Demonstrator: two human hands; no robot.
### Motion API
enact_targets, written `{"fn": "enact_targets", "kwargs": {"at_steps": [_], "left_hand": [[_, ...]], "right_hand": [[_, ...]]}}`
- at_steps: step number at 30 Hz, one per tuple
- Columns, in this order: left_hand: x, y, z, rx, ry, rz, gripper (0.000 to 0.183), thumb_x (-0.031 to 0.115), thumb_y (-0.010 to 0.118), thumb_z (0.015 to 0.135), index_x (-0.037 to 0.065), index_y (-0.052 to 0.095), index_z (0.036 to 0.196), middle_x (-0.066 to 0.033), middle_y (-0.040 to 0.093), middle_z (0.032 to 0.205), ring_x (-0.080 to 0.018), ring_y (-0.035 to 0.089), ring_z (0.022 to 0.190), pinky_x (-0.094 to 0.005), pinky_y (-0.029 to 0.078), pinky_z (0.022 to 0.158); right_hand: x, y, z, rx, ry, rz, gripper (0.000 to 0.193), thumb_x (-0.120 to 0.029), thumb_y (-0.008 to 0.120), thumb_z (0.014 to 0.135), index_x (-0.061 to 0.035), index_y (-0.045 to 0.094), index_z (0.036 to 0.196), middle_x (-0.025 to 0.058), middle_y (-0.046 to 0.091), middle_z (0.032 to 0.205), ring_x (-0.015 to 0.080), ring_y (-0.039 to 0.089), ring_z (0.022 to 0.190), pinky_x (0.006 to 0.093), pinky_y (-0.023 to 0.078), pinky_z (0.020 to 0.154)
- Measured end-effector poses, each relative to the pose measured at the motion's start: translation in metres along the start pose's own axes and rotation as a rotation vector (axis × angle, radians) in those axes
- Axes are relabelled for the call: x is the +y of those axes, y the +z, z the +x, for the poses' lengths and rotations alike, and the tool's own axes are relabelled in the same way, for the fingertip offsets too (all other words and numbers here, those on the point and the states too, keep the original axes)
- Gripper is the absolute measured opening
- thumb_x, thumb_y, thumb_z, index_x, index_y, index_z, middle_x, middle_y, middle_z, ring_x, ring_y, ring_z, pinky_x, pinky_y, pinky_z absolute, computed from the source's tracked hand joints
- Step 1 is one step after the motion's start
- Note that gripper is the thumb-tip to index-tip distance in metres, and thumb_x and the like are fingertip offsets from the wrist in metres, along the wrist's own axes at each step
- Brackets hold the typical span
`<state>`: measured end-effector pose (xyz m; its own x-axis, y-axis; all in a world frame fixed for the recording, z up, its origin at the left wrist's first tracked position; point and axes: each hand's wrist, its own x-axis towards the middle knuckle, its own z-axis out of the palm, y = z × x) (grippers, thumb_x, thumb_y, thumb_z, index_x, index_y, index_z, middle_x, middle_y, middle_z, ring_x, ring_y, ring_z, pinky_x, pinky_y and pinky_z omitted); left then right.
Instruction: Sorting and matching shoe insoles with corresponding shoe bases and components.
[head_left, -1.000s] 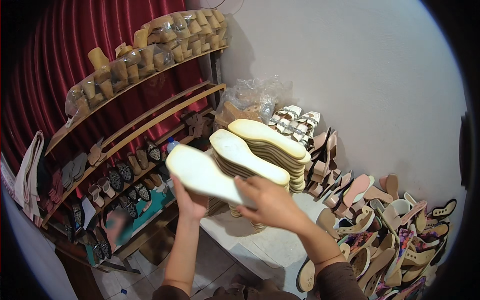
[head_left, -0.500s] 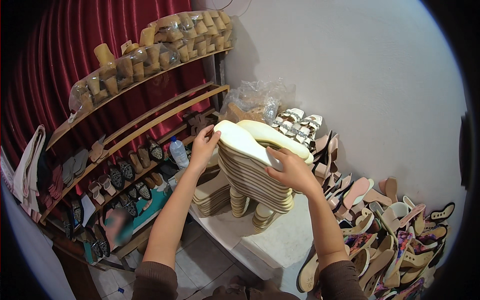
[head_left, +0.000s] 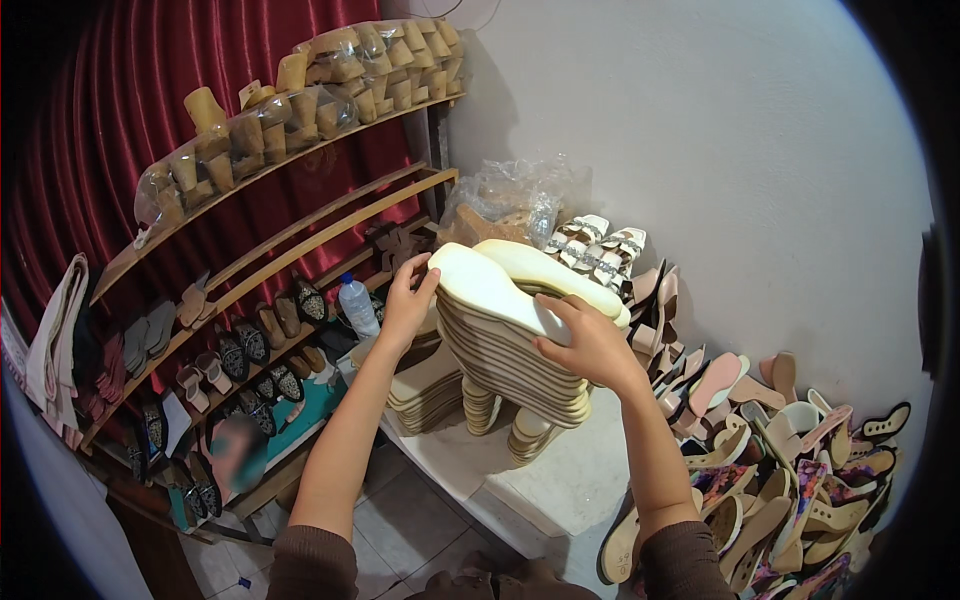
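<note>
Where the hands rest: at the front stack (head_left: pixel 510 350) of pale soles. The left hand (head_left: pixel 406 308) curves around the far rounded end, its fingers half bent; the right hand (head_left: pixel 592 342) lies over the near end with fingers apart. Whether they pinch or only press the edges, I cannot tell.
Top sole (head_left: pixel 482 284): it lies flat upon this stack, between both hands, and seems almost in line with the soles under it.
Piled already: the front stack is tall, and a rear stack (head_left: pixel 560 272) stands just behind it; I judge this piling as well advanced.
Perhaps left: small evening of the edges. A low stack (head_left: pixel 424 388) is at the left; whether it needs handling, I cannot tell.
White table (head_left: pixel 565 500): its smooth top carries the stacks; a water bottle (head_left: pixel 358 308) stands near, to the left.
Room: a red curtain (head_left: pixel 90 150) hangs behind the wooden rack (head_left: pixel 380 216) of shoes; a heap of footwear (head_left: pixel 740 475) lies at the right, below the pale wall (head_left: pixel 720 150).
</note>
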<state>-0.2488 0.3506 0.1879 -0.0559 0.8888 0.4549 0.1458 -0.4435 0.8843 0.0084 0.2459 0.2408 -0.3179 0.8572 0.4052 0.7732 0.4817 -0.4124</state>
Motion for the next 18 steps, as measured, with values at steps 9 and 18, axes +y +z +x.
{"fn": "enact_targets", "kwargs": {"at_steps": [9,18], "left_hand": [[-0.003,-0.001,-0.001,0.024,0.057,0.027,0.041,0.024,0.051,0.09,0.0,0.045,0.122,-0.0139,0.048,0.119,-0.0208,0.048,0.108,-0.0303,0.039,0.091],[0.018,0.007,-0.036,0.155,0.206,0.246,0.039,0.024,0.046,0.092,0.0,0.045,0.122,-0.0164,0.044,0.12,-0.0268,0.044,0.112,-0.0331,0.038,0.092]], "right_hand": [[-0.004,0.001,-0.003,-0.009,-0.025,-0.053,0.057,-0.038,0.062,0.076,-0.004,0.051,0.121,0.0183,0.055,0.11,0.0307,0.055,0.098,0.0366,0.045,0.082],[-0.001,-0.008,-0.014,0.173,-0.048,0.077,0.049,-0.038,0.055,0.082,-0.0025,0.055,0.116,0.0171,0.055,0.11,0.0306,0.056,0.096,0.0365,0.045,0.082]]}}
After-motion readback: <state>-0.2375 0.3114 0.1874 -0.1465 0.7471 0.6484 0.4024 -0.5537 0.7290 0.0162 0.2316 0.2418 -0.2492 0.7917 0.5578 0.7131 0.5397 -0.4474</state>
